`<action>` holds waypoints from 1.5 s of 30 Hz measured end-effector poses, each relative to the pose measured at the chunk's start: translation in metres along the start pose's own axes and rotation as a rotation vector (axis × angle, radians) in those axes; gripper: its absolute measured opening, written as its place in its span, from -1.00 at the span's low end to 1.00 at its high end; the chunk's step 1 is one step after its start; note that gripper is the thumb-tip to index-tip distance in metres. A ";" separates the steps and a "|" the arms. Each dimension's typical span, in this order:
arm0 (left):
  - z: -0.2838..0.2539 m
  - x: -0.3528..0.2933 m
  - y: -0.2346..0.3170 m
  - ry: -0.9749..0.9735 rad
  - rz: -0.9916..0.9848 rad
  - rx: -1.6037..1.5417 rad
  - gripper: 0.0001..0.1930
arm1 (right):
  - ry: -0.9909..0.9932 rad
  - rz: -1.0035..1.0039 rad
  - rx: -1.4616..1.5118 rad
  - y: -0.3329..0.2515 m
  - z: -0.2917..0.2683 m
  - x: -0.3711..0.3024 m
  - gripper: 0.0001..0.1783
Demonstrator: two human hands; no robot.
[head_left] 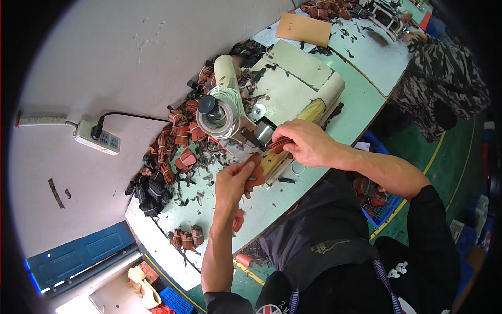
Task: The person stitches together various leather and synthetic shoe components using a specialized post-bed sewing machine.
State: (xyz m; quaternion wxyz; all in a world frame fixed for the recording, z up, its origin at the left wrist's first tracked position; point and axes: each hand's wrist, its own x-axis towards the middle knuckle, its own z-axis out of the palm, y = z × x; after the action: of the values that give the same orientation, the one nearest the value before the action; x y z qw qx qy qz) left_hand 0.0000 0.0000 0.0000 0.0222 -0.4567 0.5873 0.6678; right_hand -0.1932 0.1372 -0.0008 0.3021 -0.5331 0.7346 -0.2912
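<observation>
My left hand (231,184) is closed on a flat reddish-brown leather piece (255,178) near the front of the cream bench machine (298,68). In my right hand (309,145), thumb and fingers pinch a small stack of similar leather strips (281,145), beside the machine's metal working end (256,138). A worn yellowish strip of padding (272,161) runs along the machine's front edge, under both hands. Another reddish leather piece (238,221) lies on the pale green table (219,209), by my left forearm.
Bundles of brown leather (180,135) and black bundles (151,191) line the wall, among dark scraps. Three small brown bundles (187,238) stand at the table's left end. A power strip (97,137) hangs on the wall. Below the right edge sits a blue crate (387,212); beyond, a person in camouflage clothing (444,78) works.
</observation>
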 end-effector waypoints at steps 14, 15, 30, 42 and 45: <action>-0.005 0.002 0.002 -0.049 0.188 -0.005 -0.74 | 0.213 -0.109 -0.173 -0.004 0.011 -0.003 -0.67; -0.005 0.002 0.002 -0.048 0.187 -0.007 -0.74 | 0.212 -0.110 -0.173 -0.003 0.011 -0.003 -0.67; -0.011 -0.007 -0.015 -0.127 0.176 0.003 -0.70 | 0.119 -0.067 -0.121 0.002 0.006 -0.001 -0.64; 0.012 -0.008 0.001 0.127 0.038 -0.078 -0.71 | 0.112 -0.111 -0.070 0.002 0.010 0.000 -0.73; 0.014 -0.003 -0.009 0.151 0.076 -0.193 -0.71 | 0.101 -0.092 -0.029 0.003 0.010 0.002 -0.71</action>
State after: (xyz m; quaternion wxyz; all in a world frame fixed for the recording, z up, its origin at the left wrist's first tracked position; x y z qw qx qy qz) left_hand -0.0012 0.0157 -0.0062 -0.0915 -0.4830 0.5373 0.6853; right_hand -0.1882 0.1350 -0.0098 0.2432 -0.5550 0.7280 -0.3207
